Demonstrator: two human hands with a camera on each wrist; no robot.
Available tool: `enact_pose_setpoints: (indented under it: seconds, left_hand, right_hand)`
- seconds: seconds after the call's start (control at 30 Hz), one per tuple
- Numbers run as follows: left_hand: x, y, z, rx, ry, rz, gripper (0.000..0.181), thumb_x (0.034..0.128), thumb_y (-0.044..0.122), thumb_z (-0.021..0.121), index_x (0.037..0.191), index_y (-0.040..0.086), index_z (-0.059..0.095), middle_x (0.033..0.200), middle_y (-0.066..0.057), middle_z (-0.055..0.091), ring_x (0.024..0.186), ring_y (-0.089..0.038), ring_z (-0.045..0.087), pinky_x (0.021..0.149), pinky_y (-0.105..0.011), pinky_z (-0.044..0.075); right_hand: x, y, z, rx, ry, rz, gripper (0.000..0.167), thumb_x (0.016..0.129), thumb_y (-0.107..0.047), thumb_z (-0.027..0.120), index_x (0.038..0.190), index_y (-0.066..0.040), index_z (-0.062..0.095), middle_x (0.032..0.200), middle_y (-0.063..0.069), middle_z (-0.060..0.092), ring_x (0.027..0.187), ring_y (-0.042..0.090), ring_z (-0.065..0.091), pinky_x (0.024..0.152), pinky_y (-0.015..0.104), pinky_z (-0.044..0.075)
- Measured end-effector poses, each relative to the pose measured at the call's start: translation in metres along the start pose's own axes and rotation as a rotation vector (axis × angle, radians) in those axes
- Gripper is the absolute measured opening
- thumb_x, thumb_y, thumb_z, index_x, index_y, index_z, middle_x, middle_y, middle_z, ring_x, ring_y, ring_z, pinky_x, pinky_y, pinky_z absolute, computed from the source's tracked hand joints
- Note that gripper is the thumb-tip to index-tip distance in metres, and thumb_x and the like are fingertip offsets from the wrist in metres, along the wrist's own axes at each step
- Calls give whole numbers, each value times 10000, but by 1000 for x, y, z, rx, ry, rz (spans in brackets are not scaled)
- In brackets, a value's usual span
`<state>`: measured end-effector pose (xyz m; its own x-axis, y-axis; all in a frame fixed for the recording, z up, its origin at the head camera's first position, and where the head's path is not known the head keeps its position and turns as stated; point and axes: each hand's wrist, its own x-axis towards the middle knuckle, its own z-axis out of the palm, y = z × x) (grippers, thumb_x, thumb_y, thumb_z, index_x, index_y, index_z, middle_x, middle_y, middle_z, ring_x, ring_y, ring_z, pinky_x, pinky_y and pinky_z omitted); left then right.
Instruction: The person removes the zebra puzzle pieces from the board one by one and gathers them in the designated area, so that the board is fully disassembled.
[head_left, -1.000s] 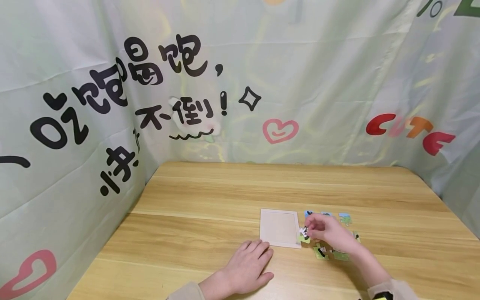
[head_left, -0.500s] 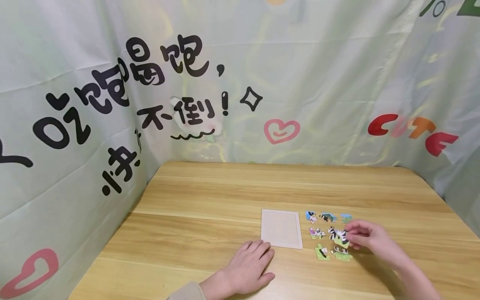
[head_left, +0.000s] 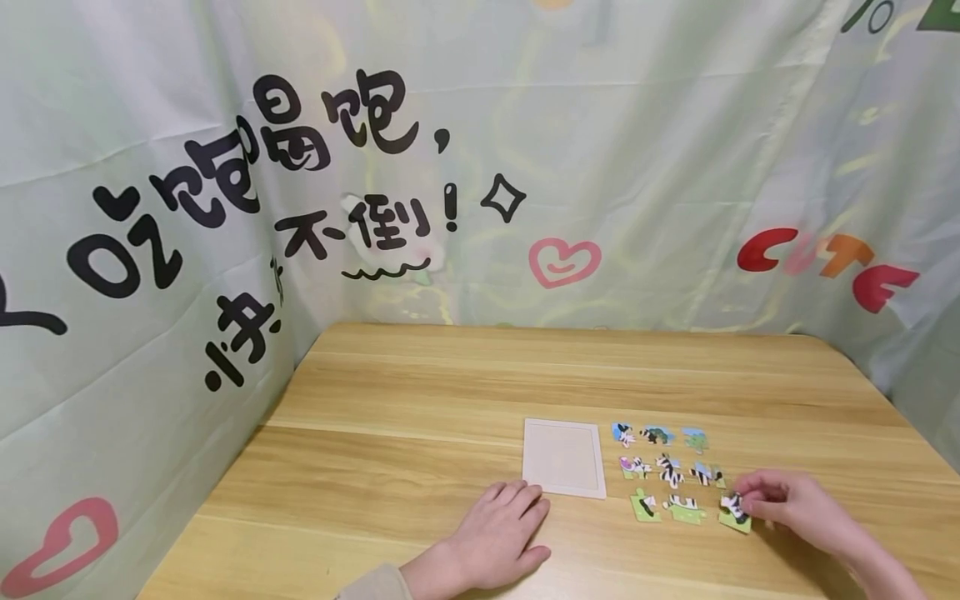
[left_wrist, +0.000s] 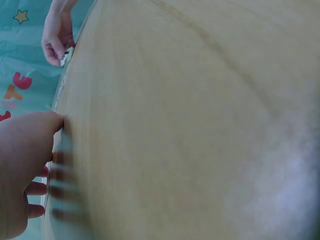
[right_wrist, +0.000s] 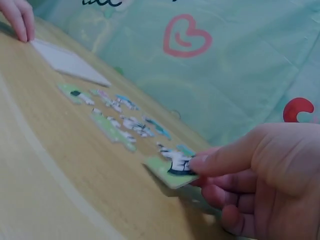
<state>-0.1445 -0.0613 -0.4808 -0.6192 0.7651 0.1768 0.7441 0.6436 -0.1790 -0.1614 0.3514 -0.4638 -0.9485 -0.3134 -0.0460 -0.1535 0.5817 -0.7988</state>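
Between thumb and fingers, my right hand [head_left: 798,508] pinches a green jigsaw piece with a black-and-white figure [head_left: 735,511], tilted at the lower right of the other pieces. The right wrist view shows that puzzle piece [right_wrist: 172,170] with its near edge off the table. My left hand [head_left: 498,533] lies flat with straight fingers, its fingertips at the lower left corner of the pale puzzle frame [head_left: 602,467]. Several loose pieces lie in rows right of the frame, among them a zebra piece [head_left: 669,471] and a green bottom piece [head_left: 684,508].
The wooden table [head_left: 420,392] has a fabric curtain [head_left: 645,167] with printed lettering and hearts behind it and at its sides. More pieces, such as a blue-and-green one [head_left: 696,439], form the far row.
My right hand has carried the pinched jigsaw piece from beside the frame, rightward over the rows, to their lower right corner. The left hand has stayed in place.
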Motion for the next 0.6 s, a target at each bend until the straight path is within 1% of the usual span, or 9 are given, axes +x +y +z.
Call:
enact_pose_setpoints:
  seconds: [0.07, 0.13, 0.27, 0.37, 0.47, 0.6]
  left_hand:
    - [0, 0, 0, 2, -3, -2, 529, 936, 516, 388, 1291, 141, 507, 1297, -21, 473, 1210, -180, 405, 969, -350, 349]
    - [0, 0, 1, 4, -6, -6, 532, 936, 518, 386, 1294, 142, 504, 1300, -19, 471, 1211, -179, 403, 971, -350, 349]
    - [0, 0, 1, 7, -6, -6, 533, 934, 520, 387, 1294, 144, 504, 1298, -17, 471, 1210, -177, 406, 970, -349, 351]
    - [0, 0, 1, 10, 1, -5, 532, 930, 522, 395, 1287, 145, 509, 1292, -16, 475, 1206, -177, 410, 967, -347, 353]
    - [0, 0, 1, 14, 12, -4, 528, 924, 523, 407, 1278, 146, 515, 1282, -15, 481, 1200, -176, 416, 962, -347, 356]
    - [0, 0, 1, 18, 24, -3, 525, 921, 523, 416, 1272, 146, 520, 1275, -14, 486, 1195, -177, 423, 958, -346, 359]
  right_hand:
    - [0, 1, 2, -48, 1, -24, 212, 865, -37, 612, 961, 148, 575, 765, -108, 605, 629, 6, 491, 492, 242, 416]
    - [1, 1, 4, -95, 16, -28, 186, 856, -38, 624, 945, 123, 593, 756, -106, 591, 638, -14, 472, 502, 233, 407]
    - [4, -2, 6, -158, 38, 0, 180, 844, -67, 650, 945, 79, 623, 774, -66, 594, 675, -36, 472, 554, 213, 412]
    - [6, -4, 7, -170, 36, 31, 198, 844, -109, 660, 961, 50, 637, 796, -33, 592, 690, -33, 469, 582, 210, 418]
    - [6, -6, 9, -168, 39, 53, 212, 841, -133, 667, 966, 36, 641, 794, -26, 579, 678, -20, 457, 571, 215, 420]
    - [5, -8, 10, -203, 18, 13, 271, 810, -172, 707, 980, 22, 626, 794, -13, 527, 675, -10, 417, 561, 220, 388]
